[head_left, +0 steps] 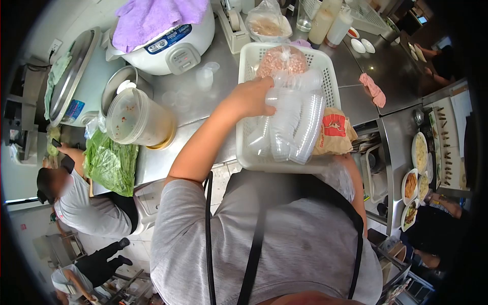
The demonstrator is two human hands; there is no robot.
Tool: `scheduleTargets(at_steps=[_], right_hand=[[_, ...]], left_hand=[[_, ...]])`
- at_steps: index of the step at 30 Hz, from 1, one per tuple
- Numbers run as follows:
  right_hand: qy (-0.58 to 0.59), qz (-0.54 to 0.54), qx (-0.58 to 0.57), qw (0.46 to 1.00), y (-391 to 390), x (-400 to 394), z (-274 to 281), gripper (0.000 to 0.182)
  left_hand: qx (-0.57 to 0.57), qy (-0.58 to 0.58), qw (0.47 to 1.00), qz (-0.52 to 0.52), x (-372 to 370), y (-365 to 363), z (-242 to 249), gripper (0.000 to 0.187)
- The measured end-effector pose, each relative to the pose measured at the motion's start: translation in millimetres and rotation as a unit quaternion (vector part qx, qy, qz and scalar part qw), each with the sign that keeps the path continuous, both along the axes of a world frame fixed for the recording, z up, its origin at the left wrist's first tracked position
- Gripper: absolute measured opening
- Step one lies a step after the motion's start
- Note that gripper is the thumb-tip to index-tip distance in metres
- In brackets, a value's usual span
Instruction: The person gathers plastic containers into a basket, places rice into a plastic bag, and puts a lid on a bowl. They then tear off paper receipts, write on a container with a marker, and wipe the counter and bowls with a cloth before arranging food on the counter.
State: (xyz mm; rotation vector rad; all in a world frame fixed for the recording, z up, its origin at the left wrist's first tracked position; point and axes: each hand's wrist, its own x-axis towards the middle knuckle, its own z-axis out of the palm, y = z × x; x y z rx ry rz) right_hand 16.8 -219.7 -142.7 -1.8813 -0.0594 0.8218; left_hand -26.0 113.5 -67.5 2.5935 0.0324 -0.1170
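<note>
A white plastic basket (245, 145) is in front of my chest, over the near edge of the steel counter. Within it lie stacks of clear plastic cups (287, 122), a knotted clear bag of reddish-brown bits (284, 60) and a brown paper bag (335, 133) with a red print. My left hand (251, 97) reaches over the basket's left side, its thumb and fingers closed around the end of a cup stack. My right forearm (355, 175) comes up at the basket's near right corner beside crumpled clear plastic; the hand itself is hidden by the basket and paper bag.
Left on the counter stand a rice cooker (188, 46) under a purple towel, a cloudy plastic tub (134, 117) and bagged green leaves (109, 162). Squeeze bottles (330, 28) stand at the back. A pink cloth (372, 90) lies right. Filled dishes (410, 188) sit far right; other people are around.
</note>
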Motion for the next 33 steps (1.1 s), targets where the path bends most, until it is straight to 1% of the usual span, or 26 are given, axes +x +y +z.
scheduleTargets(at_steps=[3,6,7,9,10,12,15,18,19,21,22,24,25,27,28,29,30,31,32,33], right_hand=[[0.010,-0.005,-0.004,1.000,-1,-1,1,0.049],[0.012,-0.015,0.022,1.000,2,-3,8,0.048],[0.011,-0.020,0.036,0.999,3,-4,10,0.048],[0.022,-0.024,0.026,0.999,4,-3,9,0.047],[0.029,-0.026,0.020,0.999,4,-3,9,0.047],[0.004,-0.027,0.019,0.999,4,-4,8,0.047],[-0.020,-0.019,0.013,1.000,10,-6,12,0.046],[-0.036,-0.019,0.014,0.999,12,-7,12,0.043],[-0.042,-0.023,0.014,0.999,11,-7,12,0.042],[-0.011,-0.024,0.046,0.999,5,-8,11,0.042],[0.003,-0.026,0.062,0.998,3,-7,11,0.041],[0.008,0.034,-0.004,0.999,6,-4,24,0.041],[0.013,0.065,-0.037,0.997,6,-4,28,0.041],[0.041,0.039,-0.020,0.998,-3,-3,0,0.040],[0.051,0.025,-0.010,0.998,-3,-2,-6,0.039],[0.040,0.009,0.028,0.999,-4,-5,-8,0.038],[0.029,-0.008,0.065,0.997,-1,-11,-6,0.038],[0.018,-0.028,0.100,0.994,3,-18,-3,0.037],[0.019,-0.053,0.108,0.993,8,-25,5,0.036],[0.023,-0.078,0.114,0.990,11,-35,12,0.036]], left_hand=[[-0.041,-0.040,0.998,0.022,-7,1,4,0.056],[-0.068,-0.082,0.994,-0.005,-9,7,-2,0.053],[-0.061,-0.089,0.994,0.004,-11,7,0,0.052],[-0.046,-0.102,0.994,0.021,-16,7,10,0.051],[-0.032,-0.127,0.991,0.021,-19,7,15,0.051],[-0.001,-0.180,0.983,0.022,-26,10,24,0.050],[-0.140,-0.232,0.957,0.102,-35,24,29,0.051],[-0.095,-0.279,0.929,0.225,-42,53,7,0.049],[-0.050,-0.269,0.939,0.208,-46,61,-5,0.048],[0.036,-0.247,0.953,0.169,-51,76,-33,0.048],[0.058,-0.227,0.958,0.164,-53,82,-48,0.047],[0.105,-0.185,0.965,0.152,-59,85,-68,0.044],[0.115,-0.194,0.960,0.163,-61,82,-73,0.044],[0.137,-0.214,0.949,0.185,-64,77,-77,0.045],[0.131,-0.242,0.941,0.198,-60,76,-76,0.044],[0.122,-0.270,0.932,0.210,-55,75,-75,0.044],[0.112,-0.296,0.923,0.220,-51,72,-75,0.044],[-0.023,-0.235,0.942,0.239,-49,67,-68,0.046],[-0.156,-0.164,0.941,0.253,-49,60,-57,0.048],[-0.284,-0.084,0.919,0.261,-51,52,-53,0.050]])
